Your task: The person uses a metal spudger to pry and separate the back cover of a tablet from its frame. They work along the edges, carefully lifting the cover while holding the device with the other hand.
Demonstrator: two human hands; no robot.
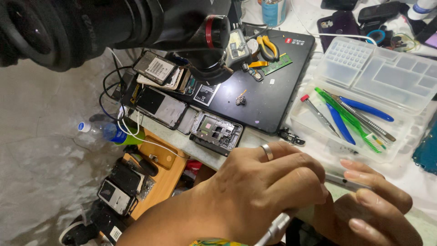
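Closed around a slim silver tool [275,228], the grip of the left hand [255,191] is seen low in the middle of the view, a plain ring [267,151] worn on one finger and the tool's shaft running down out of the fist toward the lower edge. What the tool's tip meets cannot be told, since it is hidden under the hand. At the far left a clear plastic bottle [102,131] with a blue cap lies on the floor, and beside it a wooden board [159,175] carries several dark phones. Higher up, a stack of opened phones and loose batteries [157,68] rests on the worktop [182,139], with a white cable looped across it. An opened phone frame [216,130] with bare circuitry lies just ahead of the left hand. Behind it a closed black laptop [268,91] bears small parts and yellow-handled pliers [267,47]. Further right, a clear plastic tray [314,132] holds blue prying tools [366,108], a green brush [350,122] and a red-tipped screwdriver [318,114]. At the lower right the right hand [373,205] is pressed flat, fingers together, upon a thin silver-edged device [346,183] that it holds down, just beside the left hand.
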